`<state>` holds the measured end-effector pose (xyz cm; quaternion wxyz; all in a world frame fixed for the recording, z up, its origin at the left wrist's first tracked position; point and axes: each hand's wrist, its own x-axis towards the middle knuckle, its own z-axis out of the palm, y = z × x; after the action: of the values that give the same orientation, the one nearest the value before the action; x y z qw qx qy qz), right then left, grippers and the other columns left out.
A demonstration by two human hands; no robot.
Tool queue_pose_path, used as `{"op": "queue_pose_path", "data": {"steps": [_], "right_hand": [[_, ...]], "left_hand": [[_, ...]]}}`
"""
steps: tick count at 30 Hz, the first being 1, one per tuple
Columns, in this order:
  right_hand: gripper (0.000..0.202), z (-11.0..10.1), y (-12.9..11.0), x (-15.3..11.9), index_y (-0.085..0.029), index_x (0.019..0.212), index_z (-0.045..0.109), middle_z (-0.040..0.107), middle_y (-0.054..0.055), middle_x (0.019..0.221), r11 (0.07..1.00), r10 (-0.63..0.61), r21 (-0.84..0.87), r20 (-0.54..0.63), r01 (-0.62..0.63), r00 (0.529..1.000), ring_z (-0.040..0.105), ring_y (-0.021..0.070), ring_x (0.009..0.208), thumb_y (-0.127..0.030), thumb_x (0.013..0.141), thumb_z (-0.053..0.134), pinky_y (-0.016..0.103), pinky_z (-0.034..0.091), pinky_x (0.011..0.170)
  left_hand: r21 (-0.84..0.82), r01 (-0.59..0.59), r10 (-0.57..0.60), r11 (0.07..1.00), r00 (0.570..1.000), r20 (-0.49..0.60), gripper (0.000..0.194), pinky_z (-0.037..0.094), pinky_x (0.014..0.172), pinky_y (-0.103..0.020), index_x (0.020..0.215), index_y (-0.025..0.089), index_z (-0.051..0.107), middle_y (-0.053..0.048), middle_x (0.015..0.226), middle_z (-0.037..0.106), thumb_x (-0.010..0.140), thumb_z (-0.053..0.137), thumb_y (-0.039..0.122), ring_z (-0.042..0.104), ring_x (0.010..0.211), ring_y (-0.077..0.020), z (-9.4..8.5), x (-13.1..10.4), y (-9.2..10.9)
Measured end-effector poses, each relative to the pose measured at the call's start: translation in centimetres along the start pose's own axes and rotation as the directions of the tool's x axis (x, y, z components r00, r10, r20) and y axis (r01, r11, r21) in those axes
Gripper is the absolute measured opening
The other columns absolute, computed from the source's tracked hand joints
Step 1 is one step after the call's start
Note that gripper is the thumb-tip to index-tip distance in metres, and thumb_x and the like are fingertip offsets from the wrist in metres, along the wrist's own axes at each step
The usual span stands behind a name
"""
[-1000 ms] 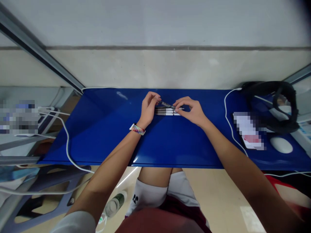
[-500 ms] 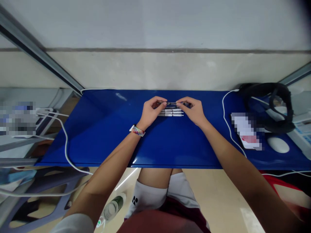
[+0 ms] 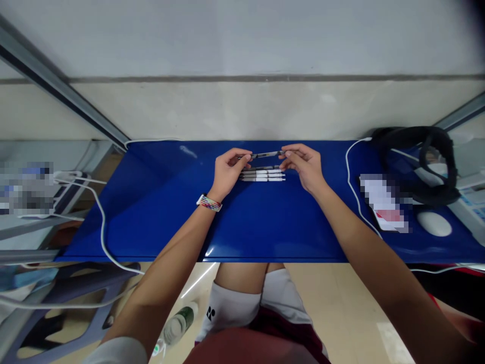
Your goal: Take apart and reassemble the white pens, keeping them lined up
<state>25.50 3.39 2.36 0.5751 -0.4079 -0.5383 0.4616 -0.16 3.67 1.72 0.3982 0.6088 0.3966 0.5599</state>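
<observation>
A dark pen (image 3: pixel 267 154) is held level above the blue desk (image 3: pixel 159 202), pinched at both ends. My left hand (image 3: pixel 227 169) grips its left end and my right hand (image 3: pixel 305 164) grips its right end. Just below the held pen, a row of pens (image 3: pixel 263 175) lies side by side on the desk, one dark and two white. A coloured band sits on my left wrist.
A white cable (image 3: pixel 354 187) runs down the desk's right part, beside a blurred card, a white mouse (image 3: pixel 434 223) and black headgear (image 3: pixel 420 162). Another white cable (image 3: pixel 102 227) hangs off the left edge. A bottle (image 3: pixel 176 323) lies on the floor.
The dark pen, tilted by the left hand a second ago, is now taken at both ends and raised a little above the row. My right hand moved onto its right end.
</observation>
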Motion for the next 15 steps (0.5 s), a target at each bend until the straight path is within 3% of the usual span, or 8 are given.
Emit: {"op": "queue_pose_path", "data": {"steps": [7, 15], "right_hand": [[0.038, 0.6, -0.3, -0.1, -0.025, 0.093, 0.081, 0.081, 0.002, 0.081, 0.999, -0.04, -0.018, -0.017, 0.039, 0.999, 0.077, 0.0191, 0.065, -0.055, 0.078, 0.099, 0.037, 0.069, 0.067], [0.031, 1.2, 0.0, -0.7, -0.025, 0.095, 0.083, 0.082, 0.003, 0.081, 0.995, -0.095, -0.036, 0.02, 0.095, 0.995, 0.083, 0.0238, 0.077, -0.05, 0.082, 0.097, 0.044, 0.073, 0.08]], "left_hand": [[0.015, 0.014, -0.014, 1.0, 1.0, 0.01, 0.027, 0.057, 0.059, -0.027, 0.103, 0.022, 0.084, -0.005, 0.091, 0.082, 0.097, 0.083, 0.048, 0.07, 0.06, -0.0123, -0.3, 0.2, 0.1], [-0.028, 0.054, -0.055, 0.998, 0.998, -0.024, 0.049, 0.034, 0.04, -0.025, 0.086, 0.024, 0.07, 0.006, 0.049, 0.054, 0.101, 0.071, 0.07, 0.044, 0.038, -0.0091, -0.5, 0.7, 0.2]]}}
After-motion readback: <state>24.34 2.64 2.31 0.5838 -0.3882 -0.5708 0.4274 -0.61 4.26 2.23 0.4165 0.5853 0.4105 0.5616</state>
